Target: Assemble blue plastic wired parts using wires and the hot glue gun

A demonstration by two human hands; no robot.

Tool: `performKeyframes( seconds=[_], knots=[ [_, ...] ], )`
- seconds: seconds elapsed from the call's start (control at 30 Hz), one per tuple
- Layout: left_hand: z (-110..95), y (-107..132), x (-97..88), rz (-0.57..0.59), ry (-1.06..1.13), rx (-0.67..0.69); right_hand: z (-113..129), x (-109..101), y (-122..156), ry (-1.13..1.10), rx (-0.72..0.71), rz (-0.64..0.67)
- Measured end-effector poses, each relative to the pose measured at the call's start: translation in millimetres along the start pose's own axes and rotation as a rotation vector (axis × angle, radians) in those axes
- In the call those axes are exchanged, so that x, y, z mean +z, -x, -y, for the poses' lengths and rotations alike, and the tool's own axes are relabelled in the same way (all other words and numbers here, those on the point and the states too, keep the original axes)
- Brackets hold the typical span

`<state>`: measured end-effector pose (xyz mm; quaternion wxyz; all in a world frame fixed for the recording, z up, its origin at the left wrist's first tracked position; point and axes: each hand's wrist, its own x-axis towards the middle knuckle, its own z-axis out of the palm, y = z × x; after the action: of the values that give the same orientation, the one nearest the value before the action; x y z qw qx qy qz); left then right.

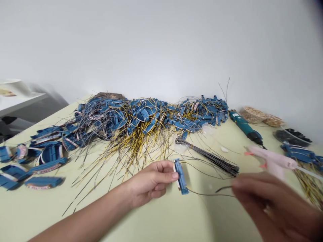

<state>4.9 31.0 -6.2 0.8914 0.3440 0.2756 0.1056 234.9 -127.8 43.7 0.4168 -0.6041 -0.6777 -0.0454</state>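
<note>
My left hand [156, 179] pinches a small blue plastic part [181, 177] upright between thumb and fingers. From its right side run thin dark and yellowish wires [204, 194]. Blurred by motion, my right hand [270, 205] is closed, and a short black wire [223, 188] sticks out from its fingertips towards the left. A longer wire from the blue part reaches to those fingers; whether they grip it too I cannot tell. Just beyond the hands lies a bundle of black wires [212, 158], tied with a band.
A big heap of blue parts with yellow and black wires [143, 116] lies along the back. More blue parts [45, 163] lie at left. On the right are a green power tool [243, 126], a pink glue gun [275, 158], bowls [253, 114] and more wired parts [301, 153].
</note>
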Motion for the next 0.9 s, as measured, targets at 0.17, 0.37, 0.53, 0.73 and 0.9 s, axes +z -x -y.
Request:
performKeyframes(
  seconds=[0.17, 0.37, 0.53, 0.73, 0.9],
  knots=[
    [3.4, -1.4, -0.2, 0.021, 0.025, 0.004, 17.8, 22.0, 0.3, -0.152, 0.033, 0.232],
    [6.7, -1.8, -0.3, 0.023, 0.023, 0.019, 15.1, 34.7, -6.9, -0.155, 0.203, 0.343],
    [8.6, -1.2, 0.4, 0.022, 0.023, 0.025, 14.1, 36.4, -0.7, -0.178, 0.228, 0.368],
    [10.6, -1.6, -0.3, 0.021, 0.028, 0.005, 11.0, 35.0, -9.1, -0.144, 0.185, 0.371],
    [10.2, -0.6, -0.3, 0.009, 0.036, -0.007, 11.0, 34.4, -26.3, -0.206, -0.074, 0.403]
  ],
)
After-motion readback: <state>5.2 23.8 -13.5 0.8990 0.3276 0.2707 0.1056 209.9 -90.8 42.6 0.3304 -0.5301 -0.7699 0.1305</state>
